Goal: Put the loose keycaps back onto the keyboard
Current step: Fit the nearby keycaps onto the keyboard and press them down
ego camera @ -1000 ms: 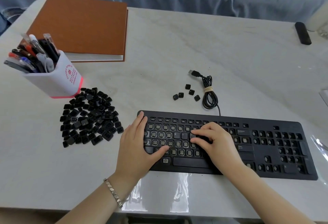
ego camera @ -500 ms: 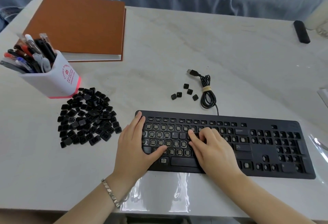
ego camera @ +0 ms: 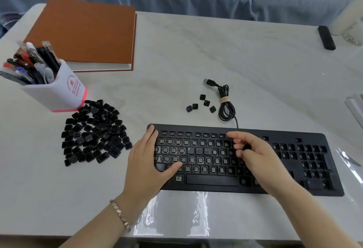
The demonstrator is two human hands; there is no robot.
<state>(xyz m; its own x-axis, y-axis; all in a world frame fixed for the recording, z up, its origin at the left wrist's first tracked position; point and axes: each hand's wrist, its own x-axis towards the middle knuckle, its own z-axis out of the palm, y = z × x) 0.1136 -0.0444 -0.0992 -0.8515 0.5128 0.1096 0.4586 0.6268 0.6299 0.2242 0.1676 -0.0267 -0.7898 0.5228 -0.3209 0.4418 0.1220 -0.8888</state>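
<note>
moved: right hand has come up off the middle keys of the keyboard and drifted right; half a second back it was pressing down there. Left hand has stayed where it was.
right hand grip: fingers apart and loosely curled, hovering over the right end of the letter block; no keycap visible in them.
left hand grip: flat, fingers straight, resting on the keyboard's left end, thumb across the lower rows.
fitted keycaps: R, T, Y side by side in the keyboard's upper letter row; most other sockets are bare.
space bar: seated in the keyboard's front row.
keycap pile: on the desk, left of the keyboard, not touching it.
five keycaps: loose, just behind the keyboard's middle.
cable: coiled and banded behind the keyboard, just right of the five keycaps.
pen holder: behind-left of the keyboard, at the pile's far edge.
notebook: well behind the keyboard's left end.
</note>
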